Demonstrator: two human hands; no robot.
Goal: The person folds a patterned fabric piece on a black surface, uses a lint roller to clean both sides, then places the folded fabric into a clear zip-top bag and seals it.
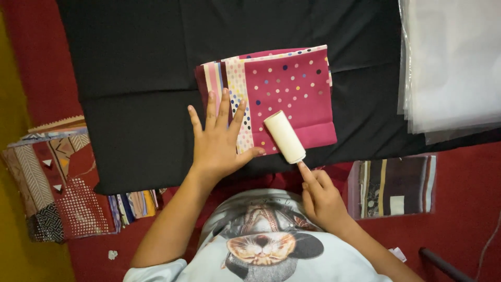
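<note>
The left hand lies flat with fingers spread, pressing on the left edge of a folded pink polka-dot cloth and on the black cloth beneath it. The right hand, at about five o'clock from the pink cloth, is curled around the handle of a white lint roller (the handle itself is hidden in the fist), index finger stretched along it. The roller rests on the cloth's lower edge, tilted toward eleven o'clock. A stack of clear plastic sheets sits at two o'clock, patterned folded fabrics at eight o'clock, a packaged striped fabric at four o'clock
</note>
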